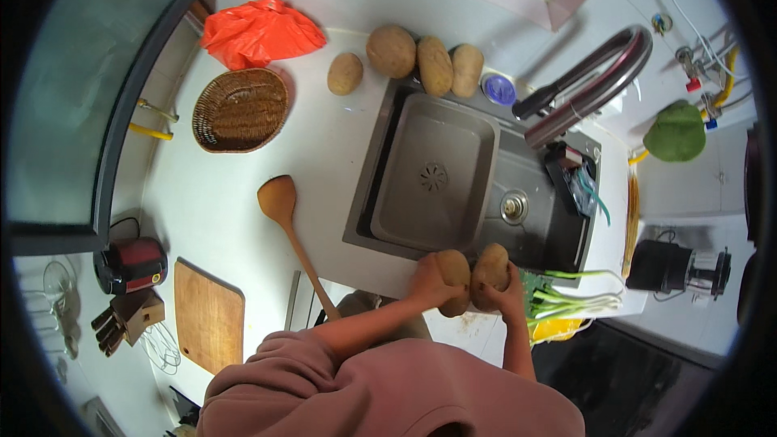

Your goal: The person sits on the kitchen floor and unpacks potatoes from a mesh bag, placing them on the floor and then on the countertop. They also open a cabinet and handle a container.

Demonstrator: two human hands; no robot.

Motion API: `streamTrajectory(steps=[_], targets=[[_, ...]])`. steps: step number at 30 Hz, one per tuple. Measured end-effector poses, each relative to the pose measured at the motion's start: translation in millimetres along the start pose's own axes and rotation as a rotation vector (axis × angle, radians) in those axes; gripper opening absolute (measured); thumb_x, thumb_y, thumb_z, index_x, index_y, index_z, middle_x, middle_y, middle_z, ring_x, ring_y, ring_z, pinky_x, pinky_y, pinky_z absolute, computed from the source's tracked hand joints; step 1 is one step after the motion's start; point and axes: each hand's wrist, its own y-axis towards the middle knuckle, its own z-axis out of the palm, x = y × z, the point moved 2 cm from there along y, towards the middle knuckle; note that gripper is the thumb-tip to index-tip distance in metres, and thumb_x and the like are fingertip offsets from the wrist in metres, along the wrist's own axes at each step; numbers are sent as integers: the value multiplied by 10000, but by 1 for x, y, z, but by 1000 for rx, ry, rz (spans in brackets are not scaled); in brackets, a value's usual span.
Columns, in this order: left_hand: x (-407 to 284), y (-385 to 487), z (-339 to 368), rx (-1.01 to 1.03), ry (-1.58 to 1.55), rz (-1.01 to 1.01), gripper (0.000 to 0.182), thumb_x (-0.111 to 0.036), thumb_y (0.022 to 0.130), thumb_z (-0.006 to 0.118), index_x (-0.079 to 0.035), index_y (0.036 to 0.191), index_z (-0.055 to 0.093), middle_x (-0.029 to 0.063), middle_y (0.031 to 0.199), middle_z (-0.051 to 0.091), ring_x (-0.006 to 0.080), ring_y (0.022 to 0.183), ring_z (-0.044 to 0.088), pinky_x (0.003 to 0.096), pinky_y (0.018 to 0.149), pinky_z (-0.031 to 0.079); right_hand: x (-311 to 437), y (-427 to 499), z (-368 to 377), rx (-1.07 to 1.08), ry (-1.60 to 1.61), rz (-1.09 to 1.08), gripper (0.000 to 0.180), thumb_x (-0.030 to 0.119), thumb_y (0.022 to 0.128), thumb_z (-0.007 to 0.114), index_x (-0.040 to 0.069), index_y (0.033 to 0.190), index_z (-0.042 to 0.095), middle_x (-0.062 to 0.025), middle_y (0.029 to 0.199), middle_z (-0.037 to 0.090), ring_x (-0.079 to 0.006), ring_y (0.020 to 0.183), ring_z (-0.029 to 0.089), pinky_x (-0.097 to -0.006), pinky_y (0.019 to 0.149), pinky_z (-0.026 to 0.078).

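In my left hand [428,285] is a large brown potato [454,276], held near the front rim of the sink. My right hand [510,297] grips a second brown potato [491,264] close beside it. Both potatoes hang over the counter's front edge, just short of the dark double sink [528,230]. A grey rectangular basin [461,194] with a slotted drain sits in the left part of that sink. Behind it, a round potato [391,51], a long potato [434,65] and a paler potato [467,70] stand along the back, with a smaller potato [345,74] to their left.
A gooseneck faucet [586,97] arches over the sink's right side. Spring onions [573,297] lie right of my hands. Leftward on the counter are a wooden spatula [294,233], a wicker basket [241,110], a red plastic bag [261,33], a cutting board [208,315] and a knife block [136,315].
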Motion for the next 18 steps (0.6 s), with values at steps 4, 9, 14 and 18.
streamTrajectory(steps=[4, 9, 14, 18], targets=[[26, 28, -83, -238, -339, -135, 758, -312, 587, 789, 26, 1177, 456, 172, 1096, 574, 270, 1035, 566, 362, 869, 470, 55, 45, 57, 155, 272, -86, 869, 238, 625, 762, -38, 1333, 341, -179, 1275, 460, -272, 1177, 465, -358, 983, 375], [28, 76, -203, -735, -566, 61, 672, -262, 650, 764, 54, 1159, 461, 186, 1094, 581, 260, 1013, 581, 344, 841, 485, 197, 125, 142, 100, 44, -514, 898, 268, 607, 770, -1, 1343, 332, -207, 1253, 442, -334, 1152, 467, -384, 971, 389], [18, 140, -279, -1075, -356, -67, 677, -295, 652, 757, 40, 1162, 464, 225, 1106, 561, 340, 1009, 568, 400, 840, 475, 345, 189, 197, -168, -353, -947, 865, 246, 564, 788, 97, 1307, 372, -182, 1138, 410, -380, 1031, 480, -436, 885, 426], [26, 187, -292, -1195, -317, -157, 708, -323, 660, 747, 6, 1215, 454, 230, 1143, 534, 394, 990, 552, 431, 847, 461, 414, 241, 238, -223, -669, -1136, 778, 230, 519, 803, 149, 1222, 479, -130, 1149, 434, -359, 1002, 495, -449, 860, 432]])
